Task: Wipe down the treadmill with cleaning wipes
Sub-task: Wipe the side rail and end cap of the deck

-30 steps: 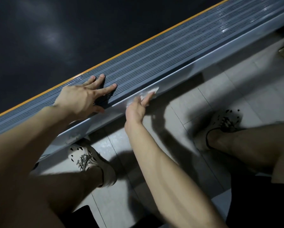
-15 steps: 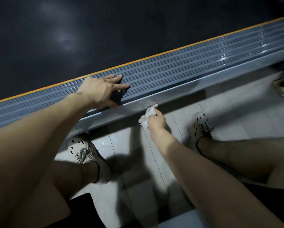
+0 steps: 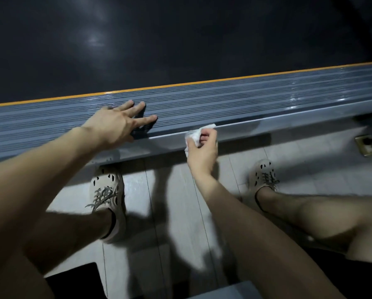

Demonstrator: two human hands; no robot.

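Treadmill belt point(image 3: 180, 39) fills the top, dark. Ribbed grey side rail point(image 3: 245, 98) runs across below it. Tiled floor point(image 3: 310, 152) under you, left shoe point(image 3: 106, 190) and right shoe point(image 3: 263, 175) on it. Your left hand point(image 3: 118, 124) lies flat on the rail, fingers spread, holding nothing. Your right hand point(image 3: 202, 149) grips a crumpled white wipe point(image 3: 194, 135) against the rail's outer edge.

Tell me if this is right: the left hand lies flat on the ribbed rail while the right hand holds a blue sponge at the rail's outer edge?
Not quite. The head view shows the right hand gripping a crumpled white wipe, not a blue sponge, at the outer edge of the ribbed rail. The left hand does lie flat on that rail.
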